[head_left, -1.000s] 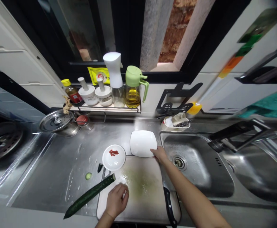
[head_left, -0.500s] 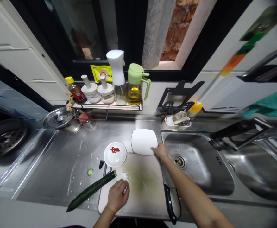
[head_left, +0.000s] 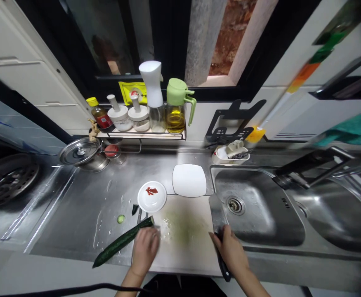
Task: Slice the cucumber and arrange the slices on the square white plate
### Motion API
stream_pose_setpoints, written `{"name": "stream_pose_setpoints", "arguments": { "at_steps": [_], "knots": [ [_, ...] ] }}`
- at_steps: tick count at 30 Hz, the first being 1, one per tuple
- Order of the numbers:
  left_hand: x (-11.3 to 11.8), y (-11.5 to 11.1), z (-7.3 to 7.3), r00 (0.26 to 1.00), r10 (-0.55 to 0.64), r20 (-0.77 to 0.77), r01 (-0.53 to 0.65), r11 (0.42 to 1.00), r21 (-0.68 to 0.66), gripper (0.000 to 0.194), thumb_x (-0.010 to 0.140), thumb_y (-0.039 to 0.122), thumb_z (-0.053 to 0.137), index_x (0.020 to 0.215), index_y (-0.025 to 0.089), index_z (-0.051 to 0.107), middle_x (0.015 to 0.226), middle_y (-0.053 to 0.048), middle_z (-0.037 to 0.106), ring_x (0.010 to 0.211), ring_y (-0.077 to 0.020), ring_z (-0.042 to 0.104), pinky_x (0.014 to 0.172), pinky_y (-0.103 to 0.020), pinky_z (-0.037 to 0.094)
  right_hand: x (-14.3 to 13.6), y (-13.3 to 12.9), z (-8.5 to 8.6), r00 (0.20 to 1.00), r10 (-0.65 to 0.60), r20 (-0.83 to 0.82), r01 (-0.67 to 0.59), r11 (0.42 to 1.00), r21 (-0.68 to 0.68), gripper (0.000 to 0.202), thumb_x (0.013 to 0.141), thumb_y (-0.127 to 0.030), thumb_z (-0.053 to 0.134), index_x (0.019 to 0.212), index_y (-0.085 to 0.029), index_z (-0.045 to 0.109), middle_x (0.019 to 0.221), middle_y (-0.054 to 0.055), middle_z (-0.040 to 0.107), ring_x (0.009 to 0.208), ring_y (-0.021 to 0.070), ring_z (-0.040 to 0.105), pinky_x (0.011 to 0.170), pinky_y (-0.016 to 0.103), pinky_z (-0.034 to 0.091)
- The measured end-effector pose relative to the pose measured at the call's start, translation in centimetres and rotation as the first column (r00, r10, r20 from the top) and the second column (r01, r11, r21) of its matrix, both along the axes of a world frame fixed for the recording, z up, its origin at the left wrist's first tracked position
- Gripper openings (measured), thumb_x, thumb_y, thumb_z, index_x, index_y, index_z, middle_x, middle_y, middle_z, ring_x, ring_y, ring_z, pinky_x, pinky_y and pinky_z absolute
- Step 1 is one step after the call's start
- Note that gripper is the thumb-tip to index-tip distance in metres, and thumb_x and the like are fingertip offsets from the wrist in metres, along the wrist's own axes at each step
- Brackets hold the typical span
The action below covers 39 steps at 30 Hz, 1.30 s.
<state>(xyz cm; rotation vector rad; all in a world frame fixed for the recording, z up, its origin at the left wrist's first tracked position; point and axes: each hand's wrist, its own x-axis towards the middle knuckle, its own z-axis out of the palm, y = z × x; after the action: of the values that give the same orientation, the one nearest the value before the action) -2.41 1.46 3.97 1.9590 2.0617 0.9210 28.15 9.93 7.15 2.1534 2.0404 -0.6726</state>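
Note:
At the cutting board's right edge, my right hand (head_left: 232, 252) is closed on the black handle of a kitchen knife (head_left: 218, 211). Its broad blade points away from me, beside the sink. My left hand (head_left: 146, 249), slightly blurred, is loosely curled at the board's left side, with nothing visible in it. It overlaps the near side of a long cucumber (head_left: 118, 245), close to the cut end; whether they touch I cannot tell. The cucumber lies slantwise over the left edge of the cutting board (head_left: 186, 255), which is wet and green-stained in the middle.
Behind the board are a white plate (head_left: 189, 180) and a round plate (head_left: 146, 204) with red pieces. A cucumber slice (head_left: 121, 219) and a dark end piece (head_left: 135, 209) lie left. The sink (head_left: 251, 206) is at right; a lidded pot (head_left: 83, 153) stands back left.
My right hand has left the white plate, come back toward me and taken hold of the knife handle. My left hand has shifted left, up against the cucumber's near side.

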Motion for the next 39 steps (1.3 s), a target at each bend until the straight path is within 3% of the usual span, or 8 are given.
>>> {"name": "stream_pose_setpoints", "arguments": {
  "at_steps": [4,11,15,19,22,25,31,39],
  "knots": [
    [-2.8,0.5,0.4,0.981,0.118,-0.154,-0.130,0.989,-0.070,0.027,0.085,0.035,0.055,0.107,0.020,0.060,0.105,-0.010,0.065,0.099,-0.0269,0.060,0.086,-0.044,0.048,0.0,-1.9,-0.7,1.000,-0.020,-0.007,0.020,1.000,0.008,0.027,0.091,-0.038,0.045,0.109,-0.017,0.045,0.099,0.015,0.064,0.078,0.0255,0.066,0.062,0.032,0.043],
    [-4.3,1.1,-0.1,0.997,0.001,-0.079,-0.016,0.979,-0.201,0.027,0.088,0.031,0.050,0.113,0.021,0.058,0.107,-0.008,0.066,0.099,-0.0242,0.062,0.087,-0.041,0.051,-0.6,-2.4,-2.1,0.997,-0.036,-0.061,0.046,0.985,0.169,0.027,0.089,-0.025,0.041,0.112,-0.014,0.047,0.097,0.015,0.064,0.085,0.0257,0.065,0.073,0.035,0.046],
    [-2.4,1.2,1.2,0.995,-0.063,0.079,0.079,0.972,-0.221,0.032,0.088,0.030,0.051,0.119,0.023,0.056,0.110,-0.008,0.066,0.101,-0.0223,0.063,0.088,-0.038,0.053,0.5,-3.3,-2.2,0.989,-0.053,-0.140,0.093,0.952,0.293,0.027,0.086,-0.026,0.039,0.109,-0.017,0.048,0.100,0.014,0.063,0.083,0.0258,0.064,0.074,0.038,0.049],
    [2.6,2.0,2.4,0.953,-0.189,0.238,0.247,0.938,-0.242,0.037,0.086,0.026,0.053,0.124,0.024,0.053,0.112,-0.008,0.065,0.104,-0.0211,0.062,0.091,-0.038,0.052,1.6,-4.6,-1.0,0.949,-0.013,-0.315,0.130,0.926,0.354,0.029,0.083,-0.029,0.040,0.108,-0.021,0.049,0.100,0.013,0.065,0.088,0.0271,0.064,0.074,0.040,0.052],
    [6.3,2.7,2.4,0.928,-0.231,0.292,0.306,0.920,-0.245,0.040,0.085,0.021,0.052,0.125,0.024,0.054,0.109,-0.009,0.063,0.101,-0.0206,0.061,0.090,-0.037,0.052,1.3,-5.8,0.4,0.916,0.039,-0.399,0.082,0.956,0.281,0.034,0.080,-0.026,0.041,0.112,-0.021,0.049,0.102,0.012,0.066,0.093,0.0260,0.064,0.079,0.039,0.052],
    [8.3,3.1,1.8,0.936,-0.214,0.280,0.287,0.923,-0.255,0.040,0.084,0.018,0.051,0.123,0.022,0.055,0.104,-0.009,0.061,0.095,-0.0204,0.061,0.086,-0.036,0.053,0.2,-6.8,1.7,0.871,0.111,-0.479,-0.041,0.987,0.155,0.040,0.077,-0.019,0.040,0.116,-0.020,0.049,0.105,0.012,0.066,0.097,0.0238,0.064,0.085,0.038,0.050],
    [8.6,3.3,0.6,0.976,-0.176,0.125,0.199,0.957,-0.210,0.039,0.085,0.018,0.051,0.123,0.021,0.056,0.097,-0.010,0.061,0.092,-0.0232,0.059,0.081,-0.039,0.052,-1.5,-7.0,2.7,0.818,0.111,-0.564,-0.124,0.992,0.016,0.046,0.073,-0.013,0.041,0.117,-0.020,0.052,0.112,0.011,0.065,0.106,0.0226,0.060,0.094,0.038,0.046],
    [7.9,3.6,-0.1,0.965,-0.216,0.149,0.243,0.949,-0.199,0.029,0.088,0.020,0.048,0.115,0.022,0.058,0.115,-0.010,0.059,0.109,-0.0226,0.056,0.094,-0.042,0.049,-1.6,-6.4,2.9,0.846,0.104,-0.523,-0.188,0.976,-0.110,0.046,0.073,-0.010,0.040,0.117,-0.017,0.053,0.110,0.012,0.064,0.101,0.0221,0.060,0.090,0.035,0.045]
  ]
}}
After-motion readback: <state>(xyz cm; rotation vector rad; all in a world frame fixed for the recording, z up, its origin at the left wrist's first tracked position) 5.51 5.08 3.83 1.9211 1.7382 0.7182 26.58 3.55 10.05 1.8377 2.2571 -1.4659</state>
